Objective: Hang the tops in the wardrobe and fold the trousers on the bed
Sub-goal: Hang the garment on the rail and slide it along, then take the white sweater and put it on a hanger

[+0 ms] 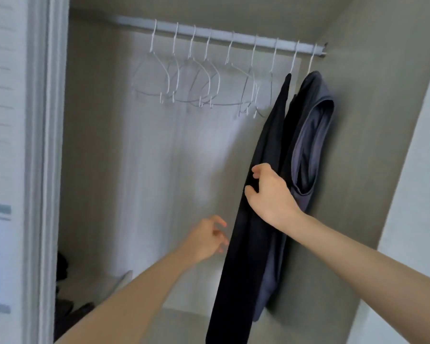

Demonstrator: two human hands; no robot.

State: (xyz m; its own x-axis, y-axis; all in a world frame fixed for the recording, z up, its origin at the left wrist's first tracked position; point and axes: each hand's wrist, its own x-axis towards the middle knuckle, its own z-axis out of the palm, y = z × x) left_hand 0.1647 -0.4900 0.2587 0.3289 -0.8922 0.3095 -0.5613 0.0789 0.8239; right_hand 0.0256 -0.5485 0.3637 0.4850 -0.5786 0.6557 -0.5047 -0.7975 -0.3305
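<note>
At the right end of the wardrobe rail (pixel 219 36), the black top (pixel 253 194) hangs long-axis vertical beside the grey top (pixel 310 135), its left edge pinched mid-length by the right hand (pixel 268 192), while the left hand (pixel 206 239), loosely spread and holding nothing, hovers just left of it, lower down.

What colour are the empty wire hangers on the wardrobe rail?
White wire hangers, seen in the head view.
</note>
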